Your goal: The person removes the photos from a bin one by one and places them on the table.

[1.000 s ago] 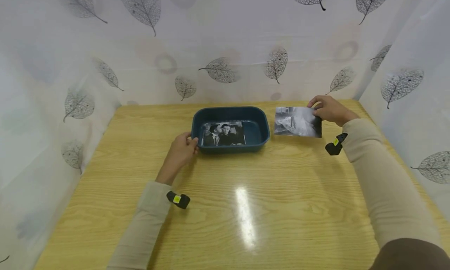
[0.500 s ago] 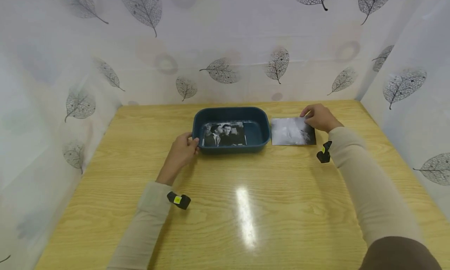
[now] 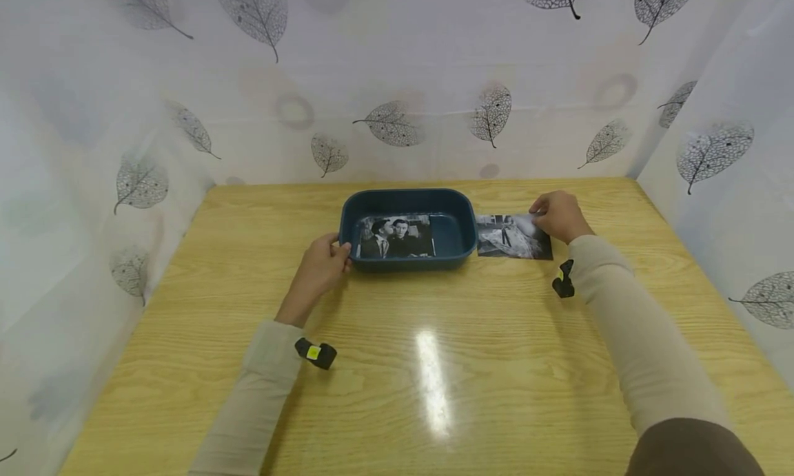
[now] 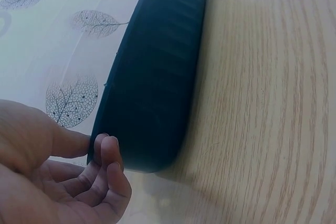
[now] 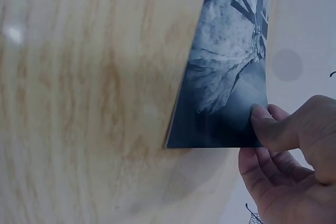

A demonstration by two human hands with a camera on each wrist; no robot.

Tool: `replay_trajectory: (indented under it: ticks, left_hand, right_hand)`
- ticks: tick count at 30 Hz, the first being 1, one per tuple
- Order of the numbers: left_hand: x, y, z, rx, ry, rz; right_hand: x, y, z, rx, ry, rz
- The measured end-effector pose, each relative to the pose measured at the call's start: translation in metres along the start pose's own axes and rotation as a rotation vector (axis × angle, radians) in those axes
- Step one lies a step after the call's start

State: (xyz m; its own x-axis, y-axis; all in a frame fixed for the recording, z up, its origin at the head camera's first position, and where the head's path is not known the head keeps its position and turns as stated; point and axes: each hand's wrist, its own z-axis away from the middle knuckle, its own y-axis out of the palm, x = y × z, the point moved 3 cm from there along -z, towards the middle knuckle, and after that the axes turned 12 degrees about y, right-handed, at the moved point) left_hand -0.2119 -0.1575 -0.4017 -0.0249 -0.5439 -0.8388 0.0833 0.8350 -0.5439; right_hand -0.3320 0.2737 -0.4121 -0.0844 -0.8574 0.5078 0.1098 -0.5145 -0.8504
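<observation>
A dark teal plastic tub (image 3: pixel 455 255) stands near the table's back edge, with a black-and-white photo (image 3: pixel 400 238) of two people lying inside on its left part. My left hand (image 3: pixel 321 266) pinches the tub's front left rim between thumb and fingers, as the left wrist view shows on the tub wall (image 4: pixel 152 77). To the right of the tub, my right hand (image 3: pixel 558 214) pinches a second black-and-white photo (image 3: pixel 511 238) by its far right corner. In the right wrist view the thumb lies on the face of this photo (image 5: pixel 226 77), fingers behind it.
The wood-grain table (image 3: pixel 397 393) reaches toward me, with a bright light reflection in front of the tub. A pale curtain (image 3: pixel 422 69) printed with grey leaves hangs behind and along both sides. Each sleeve carries a small black wrist camera (image 3: pixel 316 353).
My right hand has brought the second photo left and toward me, down beside the tub's right end. The left hand and tub have stayed in place.
</observation>
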Motion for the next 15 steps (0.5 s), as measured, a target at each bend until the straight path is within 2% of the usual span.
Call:
replay_trajectory:
  ticks: [15]
  left_hand:
    - [0.000, 0.001, 0.000, -0.002, 0.008, -0.006]
  right_hand:
    - [-0.007, 0.014, 0.000, -0.010, 0.011, 0.003]
